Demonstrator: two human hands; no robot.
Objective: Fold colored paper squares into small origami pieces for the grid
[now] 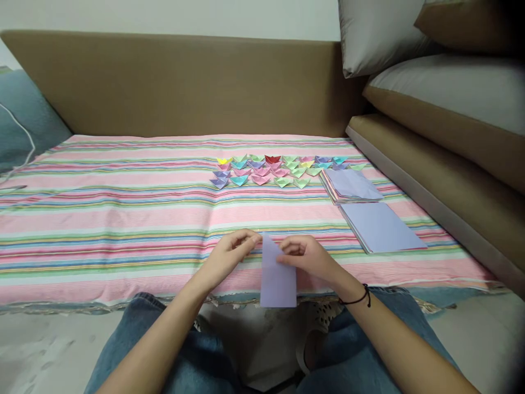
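A lavender sheet of paper [279,282] hangs upright near the cloth's front edge, with a slanted fold at its top right. My left hand [232,253] is closed at the paper's top left corner, thumb and index finger pinching it. My right hand [307,255] grips the slanted right edge between thumb and curled fingers. Behind the hands, several folded paper boats [261,179] in many colours stand in rows on the striped cloth [123,219]. To the right lie a stack of lavender-topped square sheets [381,227] and a second stack of papers [353,184].
A brown backrest [184,85] runs behind the cloth. Grey and brown cushions [451,93] are piled at the right. On the left are a teal cushion [28,109] and a white cable [28,131]. My knees are below the front edge.
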